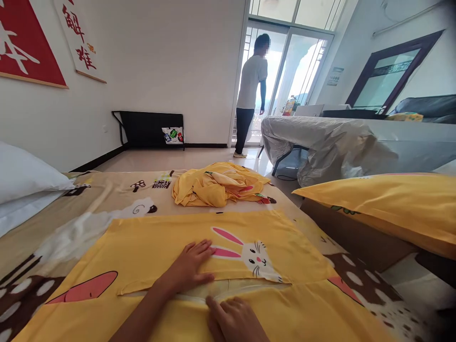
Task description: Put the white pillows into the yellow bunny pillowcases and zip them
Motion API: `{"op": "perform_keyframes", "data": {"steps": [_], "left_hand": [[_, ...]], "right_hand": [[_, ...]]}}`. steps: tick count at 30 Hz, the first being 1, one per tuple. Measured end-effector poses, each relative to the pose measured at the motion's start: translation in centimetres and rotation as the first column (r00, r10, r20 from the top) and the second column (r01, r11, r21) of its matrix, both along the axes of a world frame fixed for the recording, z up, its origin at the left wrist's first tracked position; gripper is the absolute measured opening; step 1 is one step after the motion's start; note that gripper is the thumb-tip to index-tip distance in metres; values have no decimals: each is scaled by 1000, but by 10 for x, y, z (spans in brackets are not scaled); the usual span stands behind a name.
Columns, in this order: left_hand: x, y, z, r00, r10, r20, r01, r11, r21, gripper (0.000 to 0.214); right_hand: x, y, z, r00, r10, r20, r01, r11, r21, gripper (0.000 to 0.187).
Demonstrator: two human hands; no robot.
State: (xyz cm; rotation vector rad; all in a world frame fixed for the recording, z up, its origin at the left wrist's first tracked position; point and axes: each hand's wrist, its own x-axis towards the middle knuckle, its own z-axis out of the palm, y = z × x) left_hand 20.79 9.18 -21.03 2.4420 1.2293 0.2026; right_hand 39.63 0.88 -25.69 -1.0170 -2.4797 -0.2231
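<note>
A yellow pillowcase (153, 247) with a printed rabbit lies spread in front of me. A long slit runs across its middle, with a pale strip along the gap. My left hand (188, 268) lies palm down on the cloth just above the slit, fingers stretched towards the rabbit's ears. At the slit's lower edge, my right hand (235, 318) has its fingers bent in on the cloth; their tips are partly hidden. A crumpled yellow cloth (217, 185) lies beyond the pillowcase.
Under the cloths is a patterned bed sheet (103, 190). A white pillow (28, 166) is at left, a yellow pillow (384, 194) at right. A plastic-covered table (320, 128) stands beyond. Another person (251, 85) stands by the glass doors. A black folded frame (149, 128) leans against the wall.
</note>
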Motion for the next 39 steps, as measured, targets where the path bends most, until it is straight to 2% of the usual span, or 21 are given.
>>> {"op": "perform_keyframes", "data": {"steps": [3,6,10,14,18,23,27,31,35,37,39], "left_hand": [[-2,5,3,999,-38,-31,39,998,48,71],[-1,8,-1,997,-60,-52,68,981,179,62],[1,8,-8,991,-57,-124,101,918,383,42],[5,16,-4,968,-37,-250,162,851,500,27],[6,32,10,949,-1,-314,169,843,510,21],[6,34,19,949,53,-310,116,856,504,17],[5,30,20,955,53,-291,91,884,459,36],[3,32,25,942,127,-309,34,884,466,24],[3,28,28,938,153,-311,13,881,473,26],[-4,22,29,941,144,-306,16,884,467,35],[-21,15,31,942,170,-289,-13,880,475,45]], "right_hand": [[0,-2,-2,998,31,-46,-32,999,-26,17],[-2,-7,1,996,60,-72,-65,996,-58,10],[-6,-13,10,999,36,-39,-41,988,-146,12],[-7,-18,29,999,5,54,10,963,-269,14],[-8,-23,43,990,13,139,34,945,-325,15],[-9,-25,45,978,39,205,33,941,-336,13],[-9,-26,40,980,75,182,-18,956,-293,11],[-7,-28,33,990,100,98,-77,973,-220,14],[-5,-26,22,992,119,39,-111,980,-167,15],[-5,-23,15,989,143,28,-137,978,-156,14],[-4,-19,7,987,162,19,-157,976,-150,13]]}}
